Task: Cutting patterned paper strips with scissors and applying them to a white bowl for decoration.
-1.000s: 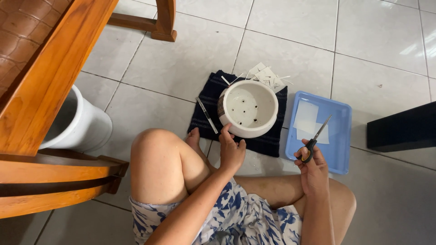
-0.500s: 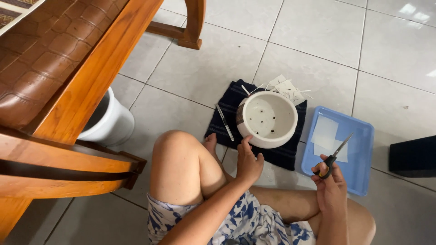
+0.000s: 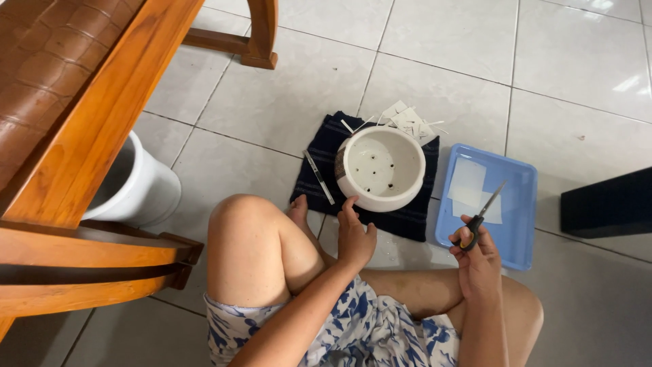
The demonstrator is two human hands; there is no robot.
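At the bottom of the frame sits a person in blue-and-white patterned shorts [image 3: 367,333], one bare knee [image 3: 241,224] raised at lower centre-left and the other leg folded flat toward the lower right. Just above the shorts, the left hand [image 3: 354,236] is loosely spread with its fingers uncurled, gripping nothing; its fingertips reach up to the near rim of a white pot and look to be touching it or just short of it. In the lower right, the right hand [image 3: 477,257] is clenched around the dark handles of a pair of scissors [image 3: 483,212], whose blades point up and to the right over a blue tray; whether the blades are parted cannot be told. The blue tray [image 3: 519,234] lies on the floor tiles right of centre, with pale sheets of paper [image 3: 468,185] lying in it. The white pot [image 3: 380,168], round with small holes in its bottom, stands upright at the centre of the frame on a dark striped cloth [image 3: 319,170]. A slim metal tool [image 3: 318,177] lies on the cloth just left of the pot. Beyond the pot, small white paper scraps [image 3: 407,119] lie at the far edge of the cloth. At the left, a white bucket [image 3: 146,190] stands partly under a wooden chair [image 3: 88,129] that fills the upper left. A dark block [image 3: 608,202] sits at the right edge.
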